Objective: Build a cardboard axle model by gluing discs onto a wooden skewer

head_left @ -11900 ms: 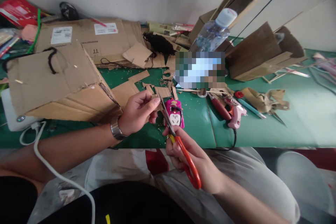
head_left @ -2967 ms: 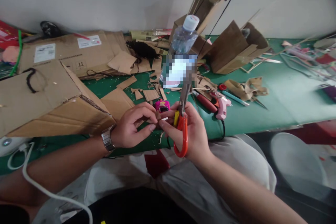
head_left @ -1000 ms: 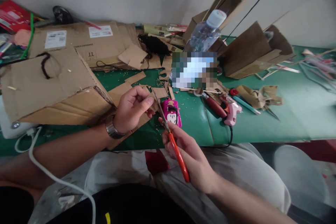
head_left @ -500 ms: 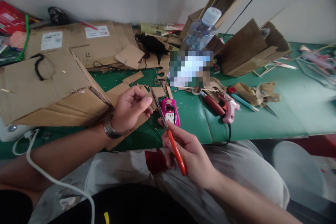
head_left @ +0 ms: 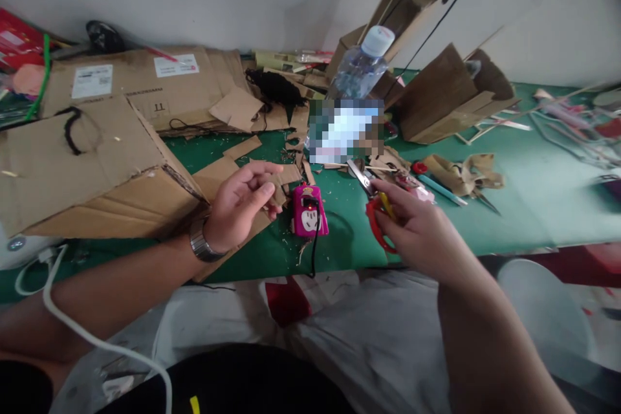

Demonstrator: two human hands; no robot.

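My left hand (head_left: 240, 207), with a metal watch on its wrist, pinches a small piece of cardboard (head_left: 279, 194) between thumb and fingers above the green table. My right hand (head_left: 420, 226) is wrapped round the handles of the scissors (head_left: 361, 180), which are red with a yellow part. Their blades point up and left, towards the scraps by the bottle. Between my hands lies a pink power socket (head_left: 309, 215) with a black cable plugged in and a small red light.
A cardboard box (head_left: 92, 168) stands at the left. Behind are a water bottle (head_left: 359, 65), a blurred-out bright screen (head_left: 344, 132) and an open cardboard holder (head_left: 436, 100). A teal-handled tool (head_left: 441, 189) and cardboard scraps lie at the right. A white cable (head_left: 101, 333) crosses my left forearm.
My right hand has moved right with the scissors, away from my left hand, and now covers part of the pink glue gun. My left hand stays nearly in place.
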